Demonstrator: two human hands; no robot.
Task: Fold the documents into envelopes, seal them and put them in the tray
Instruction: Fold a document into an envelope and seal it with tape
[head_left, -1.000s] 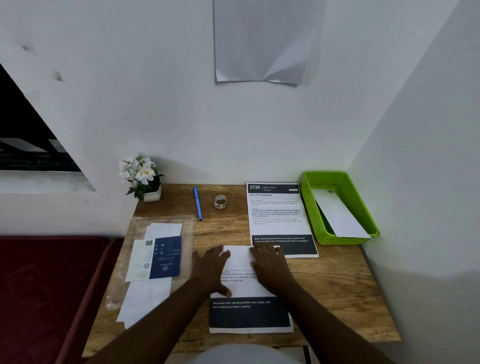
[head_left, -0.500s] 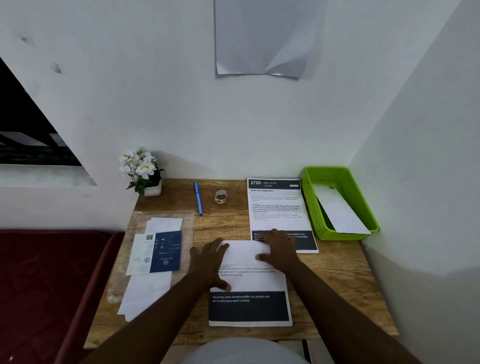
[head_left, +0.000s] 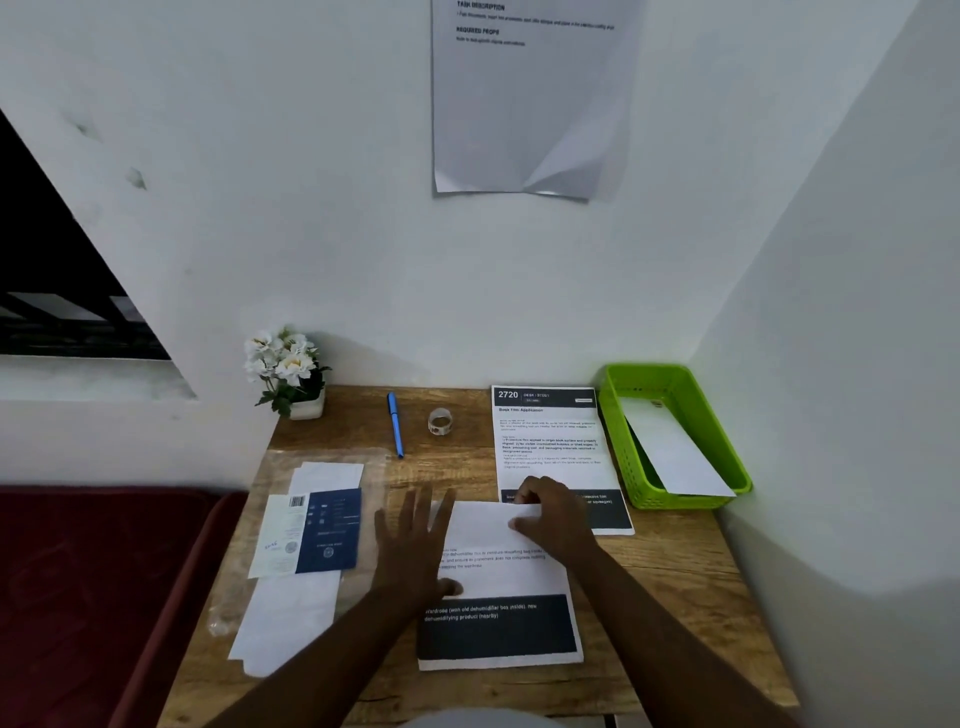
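Note:
A printed document (head_left: 498, 631) lies in front of me on the wooden desk, its top third folded down so the blank back shows. My left hand (head_left: 415, 545) lies flat with spread fingers on the fold's left edge. My right hand (head_left: 553, 517) pinches the folded flap at its upper right corner. A second printed document (head_left: 550, 441) lies flat behind it. The green tray (head_left: 615, 441) at the right holds a white envelope (head_left: 675, 457). A clear packet of white envelopes (head_left: 306, 540) with a blue label lies at the left.
A blue pen (head_left: 396, 423) and a small tape roll (head_left: 440, 421) lie near the back of the desk. A pot of white flowers (head_left: 288, 374) stands at the back left corner. Walls close in behind and on the right. A red seat (head_left: 104, 597) is to the left.
My left hand slid left along the fold and spread its fingers. My right hand moved up and right to the flap's corner and now pinches it.

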